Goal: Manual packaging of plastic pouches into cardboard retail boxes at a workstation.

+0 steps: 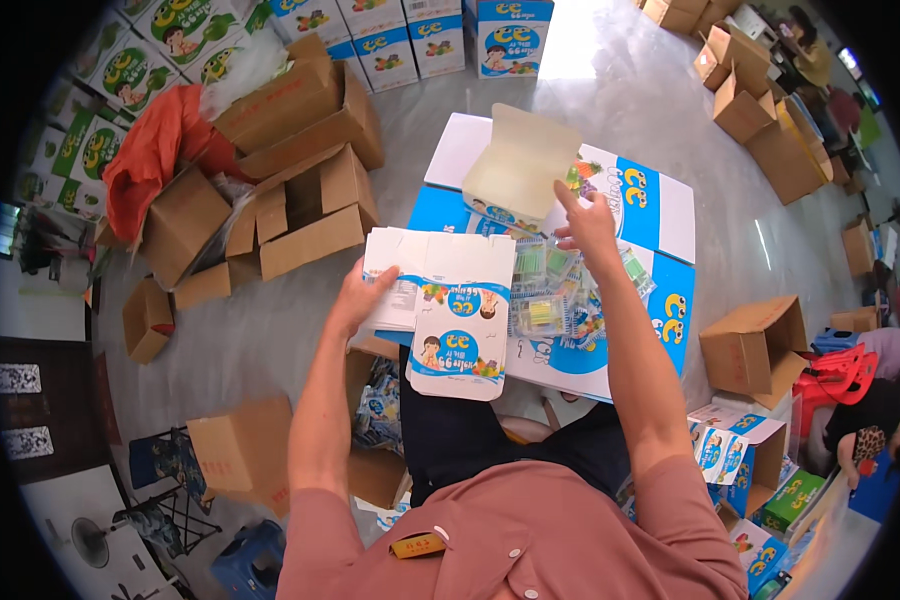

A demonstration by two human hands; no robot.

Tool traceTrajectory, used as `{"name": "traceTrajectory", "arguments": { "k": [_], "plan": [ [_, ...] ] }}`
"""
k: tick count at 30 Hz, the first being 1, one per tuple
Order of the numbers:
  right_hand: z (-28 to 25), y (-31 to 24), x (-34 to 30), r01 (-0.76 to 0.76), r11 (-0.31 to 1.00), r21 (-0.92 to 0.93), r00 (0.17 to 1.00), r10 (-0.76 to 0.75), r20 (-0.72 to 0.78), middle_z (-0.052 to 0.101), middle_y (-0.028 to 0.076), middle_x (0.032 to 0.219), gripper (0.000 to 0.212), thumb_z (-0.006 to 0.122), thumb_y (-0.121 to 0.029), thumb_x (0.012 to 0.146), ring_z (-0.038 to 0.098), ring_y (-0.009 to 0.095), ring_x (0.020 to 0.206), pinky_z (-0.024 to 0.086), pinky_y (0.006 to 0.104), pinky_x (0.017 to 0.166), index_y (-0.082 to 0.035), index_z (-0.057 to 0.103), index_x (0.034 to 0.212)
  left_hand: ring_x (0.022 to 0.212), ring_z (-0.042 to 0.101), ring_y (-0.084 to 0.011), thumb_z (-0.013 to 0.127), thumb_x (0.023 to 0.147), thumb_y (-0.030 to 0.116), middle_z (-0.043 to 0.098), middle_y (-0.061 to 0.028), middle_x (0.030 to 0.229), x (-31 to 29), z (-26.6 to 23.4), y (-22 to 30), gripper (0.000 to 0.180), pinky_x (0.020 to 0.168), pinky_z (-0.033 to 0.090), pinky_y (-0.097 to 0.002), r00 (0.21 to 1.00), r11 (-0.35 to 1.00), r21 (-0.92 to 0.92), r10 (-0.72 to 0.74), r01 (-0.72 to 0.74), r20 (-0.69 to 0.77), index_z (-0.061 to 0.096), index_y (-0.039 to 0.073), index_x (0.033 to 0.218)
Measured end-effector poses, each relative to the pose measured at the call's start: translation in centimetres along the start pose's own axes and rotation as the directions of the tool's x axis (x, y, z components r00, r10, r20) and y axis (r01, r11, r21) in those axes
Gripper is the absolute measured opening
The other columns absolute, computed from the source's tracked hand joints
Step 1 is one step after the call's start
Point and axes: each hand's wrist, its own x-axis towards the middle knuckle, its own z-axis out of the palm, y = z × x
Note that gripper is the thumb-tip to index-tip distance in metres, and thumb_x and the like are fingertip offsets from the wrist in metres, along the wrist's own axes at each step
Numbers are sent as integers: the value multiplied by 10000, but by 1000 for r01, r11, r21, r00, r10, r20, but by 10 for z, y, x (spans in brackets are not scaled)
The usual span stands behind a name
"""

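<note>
The large blue-and-white carton (678, 280) lies beneath the right fingers as the work surface. Its near-left edge runs out of sight behind what the left fingers hold.

Below the left fingers, toward the lap, a brown box (375, 482) holds small packs; the forearm and legs cut off most of it.

The flattened printed cartons (460, 325) are pinched at their left side by the left hand (355, 298), thumb on top, the other fingers hidden underneath. Since they reach far right of that grip, they could sag or fan out, and a slackened thumb might let the upper ones slide toward the lap. Their number is hard to make out.

Just left of the right fingertips is a beige-lined box (520, 165). The right hand (594, 228) has its fingers spread, index extended, with nothing visibly gripped; whether the index touches the box cannot be told. A careless sweep might tip it. Its inside is only partly visible.

The clear packs (542, 312) lie loosely heaped just below the right fingers. The right forearm hides some and, dropping lower, could drag them apart.
</note>
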Motion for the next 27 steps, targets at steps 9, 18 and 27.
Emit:
{"name": "traceTrajectory", "arguments": {
  "k": [9, 18, 27],
  "plan": [
    [5, 4, 39, 121, 992, -43, 986, -116, 117, 702, 166, 850, 409, 589, -124, 907, 701, 228, 573, 562, 313, 492, 107, 559, 1243, 1157, 609, -216, 677, 985, 306, 600, -166, 1320, -5, -18, -12, 593, 990, 475, -338, 924, 985, -129, 55, -111, -378, 480, -71, 1397],
    [6, -17, -88, 518, 801, -300, 847, -432, 310, 680, 247, 768, 422, 602, -82, 865, 719, 324, 715, 557, 419, 659, 61, 577, 1261, 1332, 482, -234, 623, 1014, 231, 476, -167, 1477, -66, 30, 57, 595, 1078, 414, -366, 742, 856, -93, 381, -509, -552, 397, -55, 1483],
    [-25, 23, -110, 435, 899, -46, 866, -404, 295, 714, 206, 1003, 555, 737, -327, 904, 705, 345, 856, 568, 424, 785, 36, 603, 1302, 1241, 557, -228, 628, 994, 133, 574, -147, 1369, -57, 56, 45, 525, 1041, 446, -362, 854, 906, -119, 330, -406, -402, 446, -49, 1452]
  ]
}}
